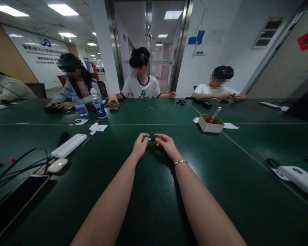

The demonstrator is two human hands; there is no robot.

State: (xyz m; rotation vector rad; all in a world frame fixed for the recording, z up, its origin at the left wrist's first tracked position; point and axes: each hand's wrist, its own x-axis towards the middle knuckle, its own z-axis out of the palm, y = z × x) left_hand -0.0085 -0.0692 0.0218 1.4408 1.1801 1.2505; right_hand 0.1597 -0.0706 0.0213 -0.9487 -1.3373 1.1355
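A small black stick with a shiny silver end point(151, 139), its kind too small to make out, is held level just above the green table point(154, 191). My left hand point(140, 145) pinches the silver end between thumb and fingertips. From the other side, my right hand point(167, 145) grips the black end, with a silver bracelet point(181, 162) on that wrist. Fingers cover both ends of the stick, so only its middle shows.
To the left lie a white power strip point(69, 145), a white earbud case point(58, 165), cables and a phone point(17, 201). Ahead are two bottles point(98, 106) and, rightward, a cardboard box point(210, 127). Several people sit across the table. Another white device point(299, 176) lies far right.
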